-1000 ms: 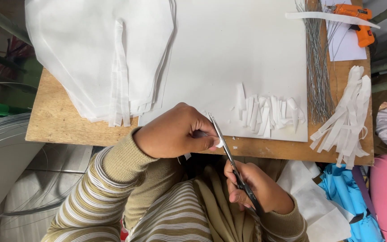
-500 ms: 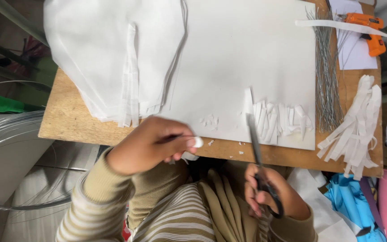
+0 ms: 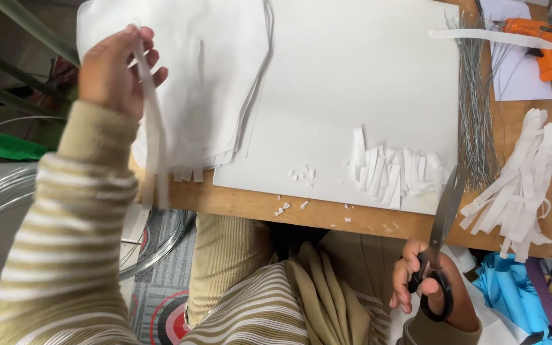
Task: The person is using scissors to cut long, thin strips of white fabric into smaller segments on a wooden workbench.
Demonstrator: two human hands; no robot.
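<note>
Around one large white sheet of card (image 3: 352, 83) lying flat on one wooden table (image 3: 327, 214), there is one pair of black-handled steel scissors (image 3: 439, 255) below the sheet's lower right corner and one orange glue gun (image 3: 535, 38) off its upper right corner. One bundle of thin grey wires (image 3: 477, 115), too many to count, lies along its right edge, with one heap of long white paper strips (image 3: 519, 185) further right. One cluster of short white paper strips (image 3: 394, 169) rests on the sheet's lower edge, one stack of white tissue paper (image 3: 212, 76) overlaps its left edge, and two hands show: one left hand (image 3: 113, 67) and one right hand (image 3: 432, 287).

No packages, labels, signs — or screens (none).
</note>
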